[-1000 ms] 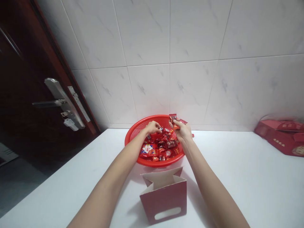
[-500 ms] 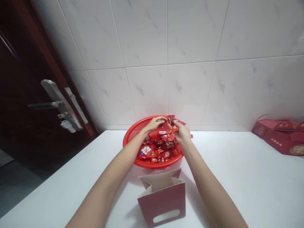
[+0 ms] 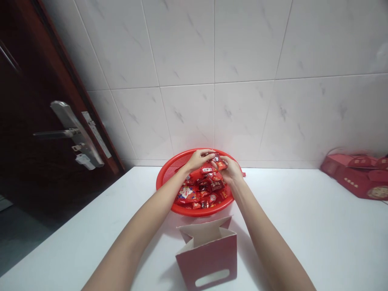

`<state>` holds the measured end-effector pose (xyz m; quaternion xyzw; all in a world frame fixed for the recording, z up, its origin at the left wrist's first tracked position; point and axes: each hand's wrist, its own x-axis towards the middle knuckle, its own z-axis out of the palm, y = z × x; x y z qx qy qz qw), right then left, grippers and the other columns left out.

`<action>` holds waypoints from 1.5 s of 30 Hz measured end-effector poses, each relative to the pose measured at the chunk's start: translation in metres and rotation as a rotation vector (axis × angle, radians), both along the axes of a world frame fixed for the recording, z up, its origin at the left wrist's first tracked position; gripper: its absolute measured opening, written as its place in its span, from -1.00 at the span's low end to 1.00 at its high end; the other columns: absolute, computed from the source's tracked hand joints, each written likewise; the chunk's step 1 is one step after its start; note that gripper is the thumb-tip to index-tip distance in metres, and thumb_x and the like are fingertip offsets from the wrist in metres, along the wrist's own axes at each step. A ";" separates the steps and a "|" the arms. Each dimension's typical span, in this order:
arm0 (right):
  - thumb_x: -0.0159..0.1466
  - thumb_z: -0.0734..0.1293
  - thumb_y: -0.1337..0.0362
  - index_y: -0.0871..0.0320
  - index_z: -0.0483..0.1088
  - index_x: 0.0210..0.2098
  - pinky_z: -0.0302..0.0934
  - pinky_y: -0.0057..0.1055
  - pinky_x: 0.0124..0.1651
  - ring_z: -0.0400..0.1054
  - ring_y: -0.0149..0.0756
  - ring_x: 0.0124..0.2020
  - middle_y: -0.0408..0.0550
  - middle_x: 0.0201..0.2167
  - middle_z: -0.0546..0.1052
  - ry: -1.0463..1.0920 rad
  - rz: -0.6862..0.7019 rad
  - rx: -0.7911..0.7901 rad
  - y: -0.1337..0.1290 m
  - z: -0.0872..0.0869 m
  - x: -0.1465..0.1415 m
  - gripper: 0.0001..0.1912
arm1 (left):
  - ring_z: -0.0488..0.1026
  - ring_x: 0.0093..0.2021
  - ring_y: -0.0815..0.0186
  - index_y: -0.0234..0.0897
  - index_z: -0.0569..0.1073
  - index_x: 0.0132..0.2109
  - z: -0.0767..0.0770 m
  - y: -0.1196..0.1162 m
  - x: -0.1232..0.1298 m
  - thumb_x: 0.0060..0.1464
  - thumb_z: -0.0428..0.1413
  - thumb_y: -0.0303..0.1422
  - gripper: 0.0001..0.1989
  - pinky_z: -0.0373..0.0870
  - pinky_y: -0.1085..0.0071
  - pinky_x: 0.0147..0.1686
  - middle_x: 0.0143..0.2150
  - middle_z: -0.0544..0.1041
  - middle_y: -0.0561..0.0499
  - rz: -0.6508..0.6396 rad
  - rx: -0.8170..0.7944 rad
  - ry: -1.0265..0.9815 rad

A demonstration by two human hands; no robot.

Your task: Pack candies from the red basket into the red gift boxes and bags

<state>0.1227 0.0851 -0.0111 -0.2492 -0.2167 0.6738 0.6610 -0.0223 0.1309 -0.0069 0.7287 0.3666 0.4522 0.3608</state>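
Note:
A red plastic basket (image 3: 165, 178) with mesh sides holds a heap of red wrapped candies (image 3: 216, 184). Over its far part, my right hand (image 3: 232, 170) is closed round a few small candy packets (image 3: 222, 164), one orange-red. My left hand (image 3: 197, 159) meets it there, fingertips closed on a dark red candy packet (image 3: 216, 157) at the edge of that handful. How far the thumb wraps behind it is hidden. Nearer to me, between my forearms, stands a dark pink paper box (image 3: 212, 258) with its top open and a handle slot in its side.
The white table (image 3: 279, 202) runs back to a tiled wall (image 3: 242, 117). On the right lie red gift boxes (image 3: 357, 173) with handles. To the left is a dark wooden door (image 3: 27, 133) with a metal lever handle (image 3: 54, 134) and hanging keys (image 3: 85, 161).
My right hand has moved slightly left and down with the candies, closer to my left hand. The left fingers now meet the dark red packet. The basket and paper box have stayed put.

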 end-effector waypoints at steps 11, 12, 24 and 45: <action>-0.17 0.40 0.69 0.14 0.27 -0.59 0.49 -0.44 -0.28 0.40 -0.43 -0.53 -0.29 -0.66 0.37 -0.056 0.055 0.028 0.001 -0.003 -0.001 -0.64 | 0.51 -0.17 0.23 -0.29 0.63 -0.21 -0.004 0.015 -0.011 -0.03 0.26 -0.08 -0.63 0.40 0.34 -0.11 -0.19 0.65 -0.07 0.164 0.088 -0.078; -0.15 0.43 0.67 0.14 0.28 -0.58 0.50 -0.42 -0.26 0.40 -0.42 -0.53 -0.28 -0.67 0.37 -0.065 0.049 0.032 0.000 -0.002 -0.001 -0.64 | 0.52 -0.16 0.22 -0.28 0.63 -0.22 -0.004 0.016 -0.011 -0.03 0.27 -0.08 -0.64 0.41 0.33 -0.09 -0.18 0.66 -0.07 0.179 0.087 -0.095; -0.12 0.54 0.44 0.16 0.38 -0.58 0.52 -0.38 -0.27 0.46 -0.36 -0.45 -0.23 -0.63 0.47 -0.135 -0.154 0.093 -0.009 0.004 0.001 -0.75 | 0.48 -0.24 0.27 -0.30 0.62 -0.24 0.001 0.011 -0.008 -0.10 0.29 -0.01 -0.56 0.38 0.37 -0.18 -0.28 0.62 -0.03 0.115 0.056 -0.187; -0.09 0.56 0.17 0.17 0.44 -0.45 0.47 -0.30 -0.34 0.46 -0.27 -0.40 -0.16 -0.52 0.51 -0.350 -0.177 0.260 -0.006 -0.007 0.001 -0.69 | 0.54 -0.24 0.22 -0.35 0.58 -0.28 0.012 -0.015 0.006 -0.05 0.28 0.02 -0.55 0.47 0.28 -0.15 -0.25 0.63 -0.08 -0.154 -0.247 -0.144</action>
